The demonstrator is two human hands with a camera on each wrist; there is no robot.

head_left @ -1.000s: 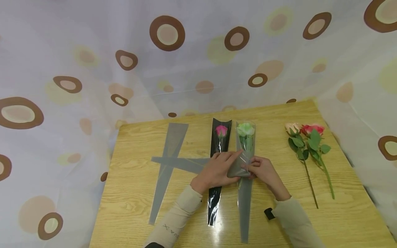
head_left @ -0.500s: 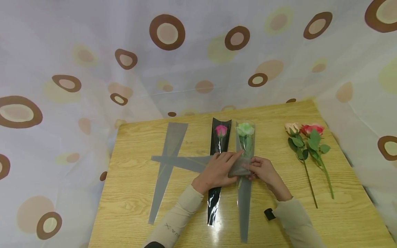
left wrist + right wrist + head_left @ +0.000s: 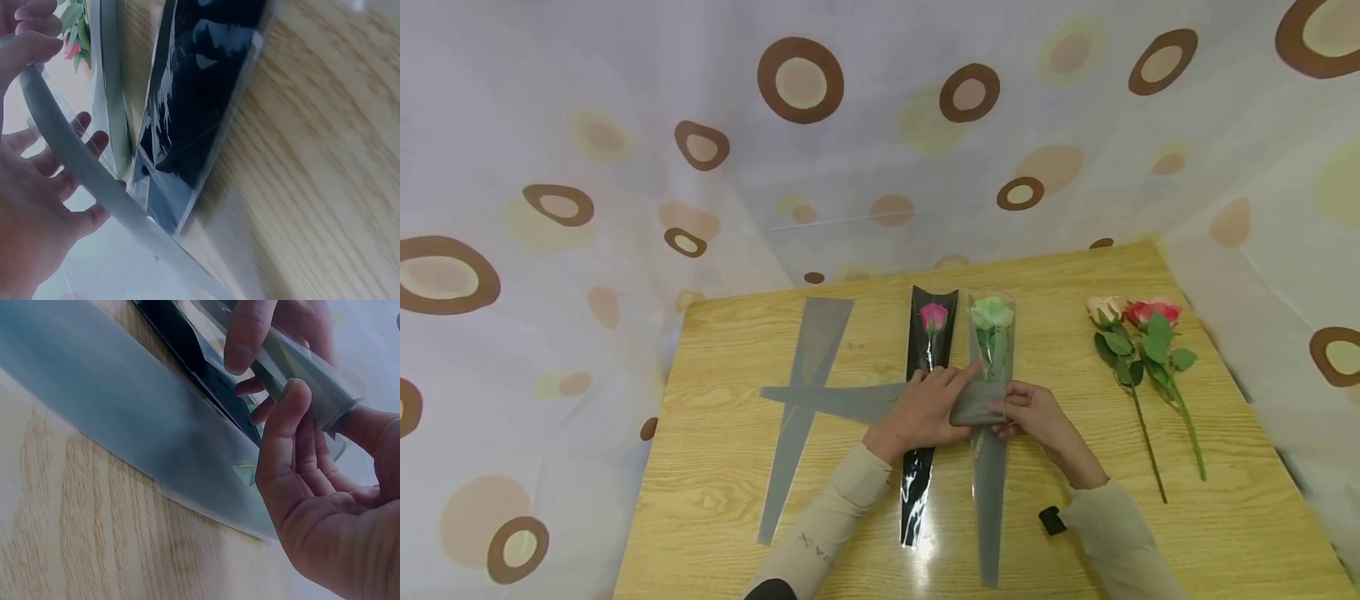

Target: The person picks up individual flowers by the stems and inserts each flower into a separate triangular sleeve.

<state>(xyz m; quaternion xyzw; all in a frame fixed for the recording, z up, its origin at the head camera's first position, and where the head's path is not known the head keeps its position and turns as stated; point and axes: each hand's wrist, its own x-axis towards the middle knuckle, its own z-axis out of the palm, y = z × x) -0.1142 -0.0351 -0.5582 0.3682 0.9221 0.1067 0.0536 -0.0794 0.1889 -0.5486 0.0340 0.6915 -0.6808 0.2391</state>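
A grey, translucent flower sleeve [image 3: 977, 405] lies crosswise in the head view, its narrow end pointing left. My left hand [image 3: 919, 410] holds its wide part above the black sleeve [image 3: 916, 492]; in the right wrist view the left thumb [image 3: 247, 337] and fingers lie on either side of it. At the wide mouth my right hand [image 3: 1037, 419] pinches the edge between thumb and fingertips. The black sleeve contains a pink rose [image 3: 933, 315]. Beneath the hands, another grey sleeve [image 3: 990, 508] holds a pale green rose [image 3: 991, 312], its middle hidden.
One more grey sleeve [image 3: 801, 425] lies on the wooden table [image 3: 700, 467] at left, under the crosswise sleeve's narrow end. At right lie a peach rose [image 3: 1107, 312] and a red-pink rose [image 3: 1152, 314] with leafy stems. A patterned curtain [image 3: 865, 150] surrounds the table.
The wide part of the crosswise sleeve has flattened and straightened between the hands. Its narrow end has shifted slightly downward in the head view. Both hands stay nearly in place.
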